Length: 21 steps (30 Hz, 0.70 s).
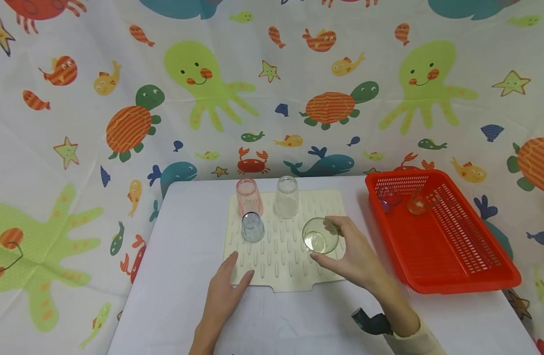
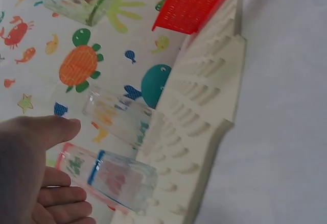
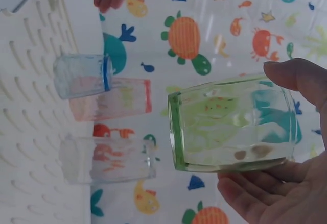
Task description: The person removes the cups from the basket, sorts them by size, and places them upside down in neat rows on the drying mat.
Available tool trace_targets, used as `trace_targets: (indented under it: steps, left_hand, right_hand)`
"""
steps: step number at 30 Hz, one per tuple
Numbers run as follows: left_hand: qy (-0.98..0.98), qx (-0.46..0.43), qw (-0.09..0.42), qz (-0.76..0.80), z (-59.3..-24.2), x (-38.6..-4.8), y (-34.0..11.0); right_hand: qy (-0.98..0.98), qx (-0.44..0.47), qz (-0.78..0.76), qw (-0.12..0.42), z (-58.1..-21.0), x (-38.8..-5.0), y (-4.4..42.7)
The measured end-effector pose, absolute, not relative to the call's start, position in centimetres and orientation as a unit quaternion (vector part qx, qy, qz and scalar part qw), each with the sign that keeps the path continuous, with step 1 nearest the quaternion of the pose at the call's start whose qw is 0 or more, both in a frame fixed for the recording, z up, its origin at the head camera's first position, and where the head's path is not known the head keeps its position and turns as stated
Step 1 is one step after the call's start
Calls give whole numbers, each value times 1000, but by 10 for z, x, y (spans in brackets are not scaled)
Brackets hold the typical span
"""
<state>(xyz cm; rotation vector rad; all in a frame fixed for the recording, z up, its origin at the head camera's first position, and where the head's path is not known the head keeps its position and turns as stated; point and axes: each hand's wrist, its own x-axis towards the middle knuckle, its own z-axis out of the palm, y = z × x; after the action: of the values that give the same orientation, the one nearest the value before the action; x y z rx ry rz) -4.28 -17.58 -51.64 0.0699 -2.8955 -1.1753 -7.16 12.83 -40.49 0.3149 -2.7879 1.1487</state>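
Observation:
My right hand [image 1: 358, 254] grips a green-tinted glass [image 1: 320, 235] between thumb and fingers, over the right part of a cream ribbed mat [image 1: 289, 281]; in the right wrist view the same glass [image 3: 232, 127] is held clear of the mat. On the mat stand a pink glass [image 1: 249, 197], a clear glass [image 1: 287, 197] and, in front of the pink one, a small blue glass [image 1: 253, 227]. My left hand [image 1: 223, 293] is at the mat's front left corner, thumb and fingers spread, holding nothing. The blue glass [image 2: 122, 180] lies beyond its fingers in the left wrist view.
A red plastic basket [image 1: 431, 246] stands to the right of the mat, with a purple-tinted glass [image 1: 389, 198] and an orange-tinted glass [image 1: 418, 202] at its back. A white cloth covers the table [image 1: 183, 222]. Behind hangs a curtain [image 1: 236, 29] printed with sea animals.

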Motion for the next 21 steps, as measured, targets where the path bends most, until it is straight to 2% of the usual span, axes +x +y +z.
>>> trace_targets:
  steps: [5, 21]
  left_hand:
    - [-897, -45, 23, -439, -492, -46, -159]
    - [-807, -207, -14, -553, -458, -57, -116]
  right_hand:
    - [-914, 119, 385, 52, -406, -70, 124]
    - [-902, 170, 395, 36, -403, -67, 118]
